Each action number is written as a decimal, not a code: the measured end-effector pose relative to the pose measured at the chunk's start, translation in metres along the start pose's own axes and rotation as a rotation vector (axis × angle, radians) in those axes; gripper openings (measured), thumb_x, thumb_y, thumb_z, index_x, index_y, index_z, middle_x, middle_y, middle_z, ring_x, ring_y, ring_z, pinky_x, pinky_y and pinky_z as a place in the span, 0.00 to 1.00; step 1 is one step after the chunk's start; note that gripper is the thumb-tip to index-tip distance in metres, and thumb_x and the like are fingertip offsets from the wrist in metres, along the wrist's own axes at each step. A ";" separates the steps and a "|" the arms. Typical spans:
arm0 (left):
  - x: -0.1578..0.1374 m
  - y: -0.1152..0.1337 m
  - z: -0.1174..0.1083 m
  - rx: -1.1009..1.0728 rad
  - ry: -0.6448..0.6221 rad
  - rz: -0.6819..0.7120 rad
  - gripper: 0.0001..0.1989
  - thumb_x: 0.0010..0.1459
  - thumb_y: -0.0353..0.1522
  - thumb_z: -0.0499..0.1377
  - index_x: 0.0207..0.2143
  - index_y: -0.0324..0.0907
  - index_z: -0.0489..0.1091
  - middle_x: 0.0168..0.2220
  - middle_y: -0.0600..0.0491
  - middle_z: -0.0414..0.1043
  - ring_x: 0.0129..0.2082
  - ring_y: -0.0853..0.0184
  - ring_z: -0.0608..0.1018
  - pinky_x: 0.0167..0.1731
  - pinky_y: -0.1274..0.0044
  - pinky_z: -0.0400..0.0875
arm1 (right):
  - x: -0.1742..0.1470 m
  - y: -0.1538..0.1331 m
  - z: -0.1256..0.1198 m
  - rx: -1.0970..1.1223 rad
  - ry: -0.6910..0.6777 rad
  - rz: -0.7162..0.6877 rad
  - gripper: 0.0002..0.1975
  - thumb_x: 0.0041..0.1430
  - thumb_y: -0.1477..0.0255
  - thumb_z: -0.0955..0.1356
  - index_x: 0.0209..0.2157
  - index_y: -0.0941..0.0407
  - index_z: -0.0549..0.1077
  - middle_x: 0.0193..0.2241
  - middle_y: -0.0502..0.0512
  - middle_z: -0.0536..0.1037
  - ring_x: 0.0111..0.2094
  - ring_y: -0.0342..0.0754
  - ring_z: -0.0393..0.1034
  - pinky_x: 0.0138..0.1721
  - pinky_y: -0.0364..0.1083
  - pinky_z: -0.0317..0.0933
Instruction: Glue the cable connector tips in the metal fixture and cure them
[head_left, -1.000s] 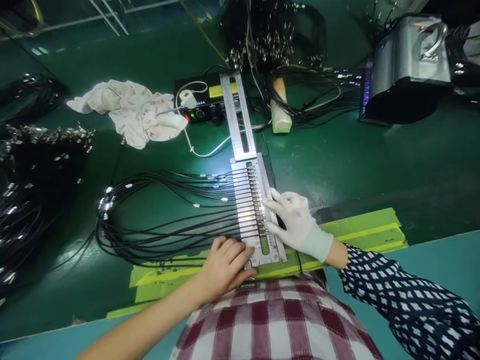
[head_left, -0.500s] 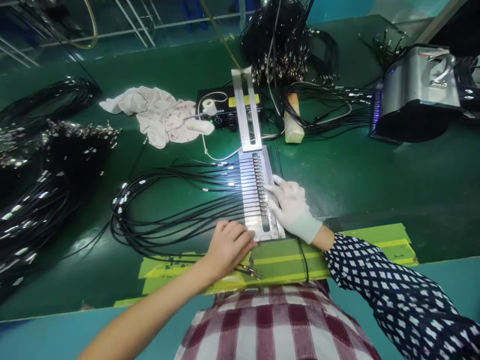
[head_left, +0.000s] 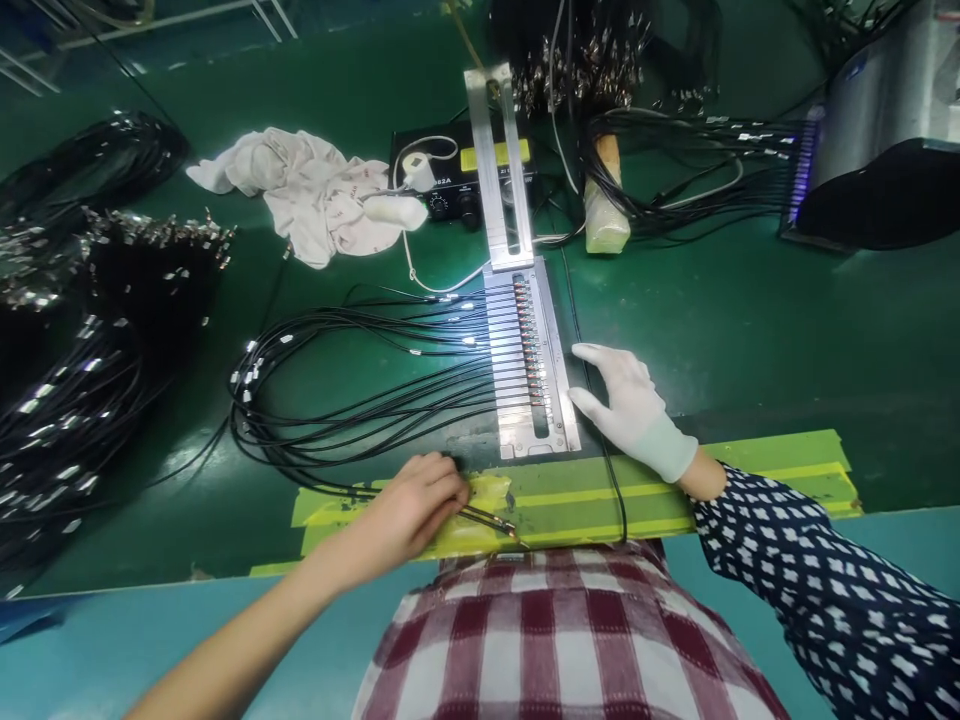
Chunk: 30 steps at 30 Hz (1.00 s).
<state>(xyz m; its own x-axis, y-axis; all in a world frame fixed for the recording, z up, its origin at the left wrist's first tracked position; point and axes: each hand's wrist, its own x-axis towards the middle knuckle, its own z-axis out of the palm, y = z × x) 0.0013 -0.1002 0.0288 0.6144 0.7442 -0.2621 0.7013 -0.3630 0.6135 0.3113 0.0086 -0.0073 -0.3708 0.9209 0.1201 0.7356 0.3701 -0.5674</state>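
Note:
A metal fixture point(head_left: 555, 395) lies on the bench, its hinged frame point(head_left: 491, 160) swung up and back. Several black cables point(head_left: 360, 318) run into its slots from the left, their stripped ends lined up along the middle opening. Close to the front edge, my bare left hand point(head_left: 420, 500) has its fingers together over a few loose cables; their ends point(head_left: 501, 523) poke out on its right. How firmly it grips them is hidden. My right hand point(head_left: 630, 405), in a white glove, is open beside the fixture's right side, thumb and forefinger apart, holding nothing.
Yellow-green tape point(head_left: 780, 460) covers the bench's front edge. Big cable bundles point(head_left: 75, 370) lie at left. Behind are a white cloth point(head_left: 307, 195), a black control box point(head_left: 442, 205) and a wrapped block point(head_left: 606, 215). A metal machine point(head_left: 885, 140) with cables stands at right.
My left hand has left the fixture's lower edge, moving left and toward me onto the loose cables. The right hand has drawn back rightward from the cable ends, fingers spreading. The view shifted slightly.

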 end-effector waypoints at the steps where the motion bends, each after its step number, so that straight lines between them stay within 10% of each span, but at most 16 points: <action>1: 0.001 0.001 -0.001 -0.005 -0.007 0.002 0.12 0.69 0.29 0.45 0.36 0.40 0.66 0.36 0.50 0.67 0.37 0.66 0.67 0.38 0.73 0.61 | 0.000 0.000 0.000 0.001 0.002 0.000 0.23 0.66 0.63 0.63 0.60 0.53 0.63 0.58 0.60 0.70 0.58 0.62 0.62 0.58 0.65 0.56; 10: 0.003 0.004 -0.004 0.045 -0.028 0.066 0.11 0.69 0.29 0.46 0.36 0.40 0.66 0.35 0.51 0.69 0.35 0.66 0.68 0.37 0.73 0.63 | 0.000 -0.001 -0.001 0.032 0.012 0.033 0.24 0.65 0.64 0.63 0.61 0.52 0.62 0.58 0.60 0.70 0.58 0.62 0.63 0.58 0.64 0.57; 19: 0.051 -0.003 -0.021 -0.076 0.557 0.120 0.11 0.63 0.23 0.56 0.46 0.41 0.70 0.40 0.51 0.69 0.41 0.71 0.73 0.41 0.80 0.70 | 0.001 0.000 -0.001 0.023 0.002 0.052 0.24 0.64 0.65 0.64 0.60 0.53 0.62 0.59 0.59 0.69 0.57 0.61 0.63 0.57 0.62 0.57; 30: 0.086 -0.007 0.009 0.290 0.611 0.224 0.08 0.61 0.23 0.57 0.43 0.38 0.67 0.36 0.48 0.69 0.36 0.66 0.70 0.36 0.73 0.68 | 0.002 -0.003 -0.003 0.043 -0.009 0.068 0.23 0.64 0.65 0.64 0.60 0.52 0.62 0.57 0.58 0.70 0.56 0.61 0.63 0.57 0.63 0.58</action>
<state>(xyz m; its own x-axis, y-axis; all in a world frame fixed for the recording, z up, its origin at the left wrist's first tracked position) 0.0526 -0.0385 -0.0051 0.5017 0.7848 0.3639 0.7021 -0.6152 0.3586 0.3098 0.0096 -0.0033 -0.3257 0.9427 0.0731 0.7342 0.3008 -0.6086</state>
